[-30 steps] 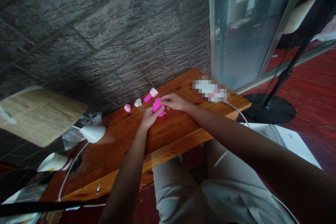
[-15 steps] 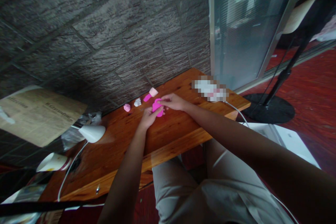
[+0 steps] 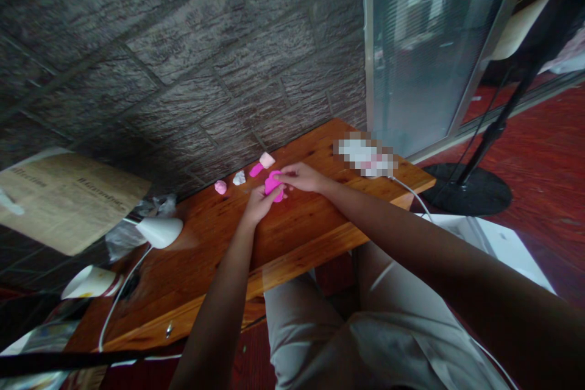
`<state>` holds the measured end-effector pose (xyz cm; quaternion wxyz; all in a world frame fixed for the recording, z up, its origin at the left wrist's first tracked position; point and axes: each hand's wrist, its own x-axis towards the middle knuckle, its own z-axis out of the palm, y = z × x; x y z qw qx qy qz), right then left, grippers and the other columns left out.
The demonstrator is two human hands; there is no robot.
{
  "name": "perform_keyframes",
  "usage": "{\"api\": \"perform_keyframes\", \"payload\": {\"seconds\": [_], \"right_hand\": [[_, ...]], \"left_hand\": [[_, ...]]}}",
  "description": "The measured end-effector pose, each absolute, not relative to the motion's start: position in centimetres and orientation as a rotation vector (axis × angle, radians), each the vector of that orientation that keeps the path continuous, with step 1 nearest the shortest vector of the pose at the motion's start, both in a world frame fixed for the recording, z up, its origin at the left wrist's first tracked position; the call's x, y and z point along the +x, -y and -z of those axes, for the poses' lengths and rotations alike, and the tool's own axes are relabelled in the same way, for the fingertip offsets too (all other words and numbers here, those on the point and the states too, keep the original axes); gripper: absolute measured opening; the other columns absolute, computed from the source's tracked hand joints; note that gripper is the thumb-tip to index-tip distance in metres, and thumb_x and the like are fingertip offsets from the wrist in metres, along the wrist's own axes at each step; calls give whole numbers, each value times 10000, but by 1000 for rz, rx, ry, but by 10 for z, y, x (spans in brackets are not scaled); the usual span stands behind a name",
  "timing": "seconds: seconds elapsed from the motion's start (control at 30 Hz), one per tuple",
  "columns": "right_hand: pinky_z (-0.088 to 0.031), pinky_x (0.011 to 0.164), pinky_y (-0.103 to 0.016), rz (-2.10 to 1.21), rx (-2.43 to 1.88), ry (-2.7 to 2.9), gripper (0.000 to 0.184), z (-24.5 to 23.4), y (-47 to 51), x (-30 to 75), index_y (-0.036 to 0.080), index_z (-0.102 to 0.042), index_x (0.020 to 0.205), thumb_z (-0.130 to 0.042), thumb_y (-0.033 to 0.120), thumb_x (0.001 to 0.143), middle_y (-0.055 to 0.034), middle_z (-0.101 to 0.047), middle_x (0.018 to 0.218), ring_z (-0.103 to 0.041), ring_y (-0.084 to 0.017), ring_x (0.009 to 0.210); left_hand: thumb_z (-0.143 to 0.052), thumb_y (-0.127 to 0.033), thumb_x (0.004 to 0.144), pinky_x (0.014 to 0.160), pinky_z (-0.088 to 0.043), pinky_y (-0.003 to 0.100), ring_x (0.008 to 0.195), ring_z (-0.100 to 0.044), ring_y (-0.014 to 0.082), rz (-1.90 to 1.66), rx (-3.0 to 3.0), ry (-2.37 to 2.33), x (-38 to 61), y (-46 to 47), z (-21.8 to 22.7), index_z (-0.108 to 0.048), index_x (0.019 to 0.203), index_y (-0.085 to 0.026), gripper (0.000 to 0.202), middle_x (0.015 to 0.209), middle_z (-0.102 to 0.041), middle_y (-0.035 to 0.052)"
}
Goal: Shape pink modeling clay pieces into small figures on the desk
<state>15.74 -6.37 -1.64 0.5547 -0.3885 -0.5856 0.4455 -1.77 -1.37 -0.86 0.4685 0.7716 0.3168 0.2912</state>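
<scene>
A bright pink lump (image 3: pixel 272 184) that looks like soft clay sits between both my hands above the wooden table (image 3: pixel 292 231). My left hand (image 3: pixel 259 204) cups it from below with curled fingers. My right hand (image 3: pixel 299 176) pinches its top edge. Just beyond lie a pink and pale stick-shaped piece (image 3: pixel 262 164), a small white lump (image 3: pixel 239 178) and a small pink lump (image 3: pixel 220 187), all close to the stone wall.
A blurred white object (image 3: pixel 365 157) with a white cable (image 3: pixel 414 195) lies at the table's right end. A white lamp head (image 3: pixel 159 231) and a cup (image 3: pixel 89 283) are at the left. A fan stand base (image 3: pixel 470 192) rests on the red floor.
My hands and the pink lump have hardly shifted. My fingers have worked slightly on the lump; the camera has drifted a little.
</scene>
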Motion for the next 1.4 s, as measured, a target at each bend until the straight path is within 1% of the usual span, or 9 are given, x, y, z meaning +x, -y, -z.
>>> {"api": "perform_keyframes", "payload": {"seconds": [0.1, 0.3, 0.47, 0.77, 1.03, 1.13, 1.23, 1.4], "right_hand": [[-411, 552, -198, -1040, -928, 1389, 346, 16, 65, 158, 105, -678, 769, -711, 443, 832, 11, -660, 600, -556, -71, 527], [-406, 565, -204, -1030, -943, 1411, 346, 15, 66, 157, 108, -678, 766, -683, 445, 849, 12, -647, 592, -551, -77, 542], [-396, 566, -205, -1013, -959, 1409, 345, 15, 65, 157, 112, -666, 732, -695, 439, 837, 15, -639, 598, -530, -72, 536], [-397, 571, -206, -1005, -948, 1432, 314, 13, 68, 158, 111, -674, 749, -672, 407, 854, 9, -648, 605, -533, -71, 534], [-402, 568, -207, -993, -940, 1430, 344, 17, 63, 158, 113, -658, 732, -654, 431, 865, 11, -637, 601, -526, -71, 535], [-403, 573, -209, -993, -946, 1428, 324, 18, 62, 158, 105, -674, 764, -659, 413, 864, 8, -643, 604, -529, -74, 542], [-402, 576, -211, -992, -949, 1422, 318, 18, 63, 158, 100, -686, 787, -658, 407, 867, 4, -653, 616, -534, -76, 546], [-393, 577, -210, -999, -942, 1432, 362, 13, 67, 158, 103, -671, 714, -669, 433, 861, -1, -647, 592, -532, -77, 546]], "left_hand": [[-813, -667, 622, 658, -521, 271, 649, -692, 186, -711, 1891, -781, -17, 15, 7, -779, 776, -107, 582, 721, -764, 94], [-806, -645, 653, 694, -526, 281, 677, -699, 192, -719, 1903, -764, -17, 17, 5, -775, 778, -112, 548, 726, -760, 95], [-795, -651, 665, 663, -515, 271, 656, -689, 184, -726, 1913, -759, -18, 16, 6, -768, 787, -103, 561, 728, -758, 100], [-822, -615, 653, 654, -499, 258, 636, -672, 167, -753, 1935, -753, -21, 12, 8, -760, 723, -113, 511, 705, -751, 87], [-763, -696, 674, 659, -530, 289, 661, -699, 195, -756, 1888, -773, -18, 15, 7, -768, 792, -107, 600, 755, -764, 113], [-728, -731, 687, 652, -535, 292, 664, -704, 200, -771, 1867, -791, -17, 16, 6, -767, 813, -107, 638, 761, -766, 114], [-732, -748, 667, 649, -535, 290, 676, -709, 206, -781, 1855, -798, -17, 16, 6, -762, 806, -111, 653, 749, -764, 107], [-733, -756, 657, 671, -539, 302, 729, -724, 226, -779, 1848, -783, -17, 17, 5, -764, 808, -116, 659, 729, -759, 102]]}}
